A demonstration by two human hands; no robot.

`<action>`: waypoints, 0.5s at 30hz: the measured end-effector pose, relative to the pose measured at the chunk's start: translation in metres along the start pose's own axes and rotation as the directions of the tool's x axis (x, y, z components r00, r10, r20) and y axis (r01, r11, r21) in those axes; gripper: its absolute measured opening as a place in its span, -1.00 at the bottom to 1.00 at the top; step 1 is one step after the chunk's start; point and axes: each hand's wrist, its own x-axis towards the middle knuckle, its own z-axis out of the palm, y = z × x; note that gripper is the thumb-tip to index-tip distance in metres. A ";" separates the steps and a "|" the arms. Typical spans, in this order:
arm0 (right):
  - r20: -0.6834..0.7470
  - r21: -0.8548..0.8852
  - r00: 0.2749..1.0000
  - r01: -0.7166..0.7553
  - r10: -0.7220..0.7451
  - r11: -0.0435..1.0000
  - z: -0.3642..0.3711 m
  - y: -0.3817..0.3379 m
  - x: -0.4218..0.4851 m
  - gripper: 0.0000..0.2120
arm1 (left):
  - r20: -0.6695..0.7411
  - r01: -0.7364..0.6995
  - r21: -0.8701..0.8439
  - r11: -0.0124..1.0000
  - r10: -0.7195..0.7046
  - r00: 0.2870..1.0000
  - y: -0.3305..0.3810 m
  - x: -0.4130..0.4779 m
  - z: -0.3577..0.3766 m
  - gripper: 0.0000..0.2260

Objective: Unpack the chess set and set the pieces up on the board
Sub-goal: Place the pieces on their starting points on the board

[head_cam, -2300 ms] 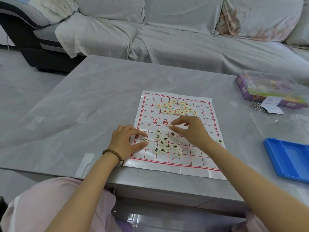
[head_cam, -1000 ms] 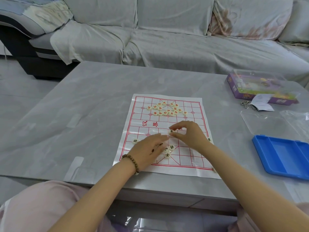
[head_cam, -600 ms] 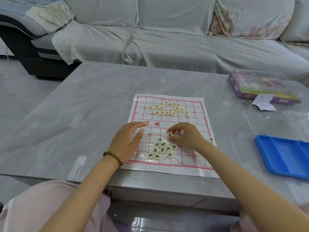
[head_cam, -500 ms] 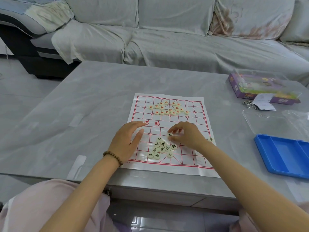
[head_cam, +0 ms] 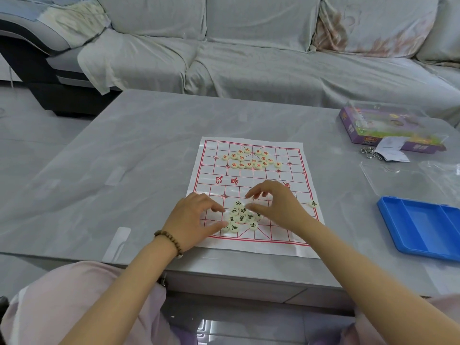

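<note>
Chess pieces [head_cam: 240, 216] with black marks lie bunched on the near half of the board [head_cam: 251, 195], between both hands.

Left hand [head_cam: 193, 220] rests open, finger and thumb touching the bunch's edge; right hand [head_cam: 276, 207] hovers with loosely curled fingers. Red-marked pieces [head_cam: 251, 159] cluster at the far side; one piece [head_cam: 313, 203] sits alone right.

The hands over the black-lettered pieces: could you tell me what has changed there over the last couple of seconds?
The left hand came back in from the board's left side to the cluster of black pieces, thumb and forefinger now closing on its left edge. The right hand stayed at the cluster's right. The red pieces, the lone piece and the blue tray are unchanged.
</note>
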 end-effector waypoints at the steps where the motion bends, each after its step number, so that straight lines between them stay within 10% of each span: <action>1: 0.029 0.008 0.999 0.015 -0.015 1.000 0.003 -0.003 -0.005 -0.85 | 0.017 0.000 0.012 1.000 0.000 1.000 0.000 -0.001 0.002 -0.71; 15: 0.117 -0.068 0.989 0.095 -0.087 0.993 0.026 -0.016 -0.018 -0.79 | 0.078 0.030 0.012 0.999 -0.031 0.996 0.002 -0.007 0.004 -0.77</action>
